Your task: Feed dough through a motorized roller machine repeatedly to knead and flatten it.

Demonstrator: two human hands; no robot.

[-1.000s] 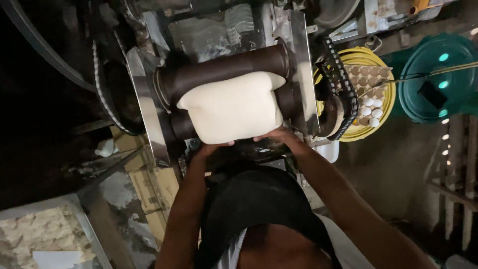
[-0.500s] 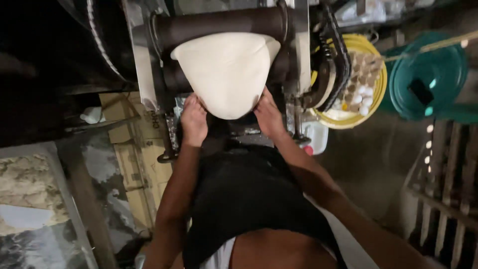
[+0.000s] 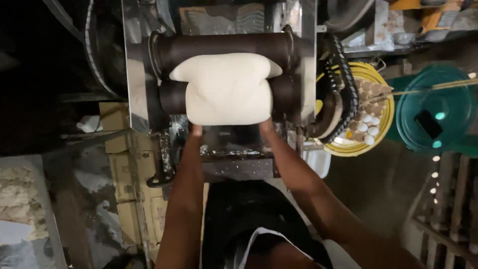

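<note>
A thick white sheet of dough (image 3: 226,88) hangs over the lower of two dark rollers (image 3: 224,47) in a metal roller machine (image 3: 137,74). My left hand (image 3: 195,130) is under the dough's lower left edge, mostly hidden by it. At the lower right edge my right hand (image 3: 264,127) is also tucked beneath the sheet. Both hands support the dough from below; the fingers are hidden, only the wrists and forearms show.
A chain drive (image 3: 343,99) runs down the machine's right side. Beside it a yellow basin (image 3: 376,89) holds an egg tray (image 3: 371,127) with white eggs. A teal drum lid (image 3: 433,114) lies at right. Cardboard (image 3: 124,169) and a tray of dough scraps (image 3: 17,194) sit at left.
The dough has spread wider and squarer over the lower roller. My hands have slid from its sides to beneath its bottom edge. The camera has shifted slightly.
</note>
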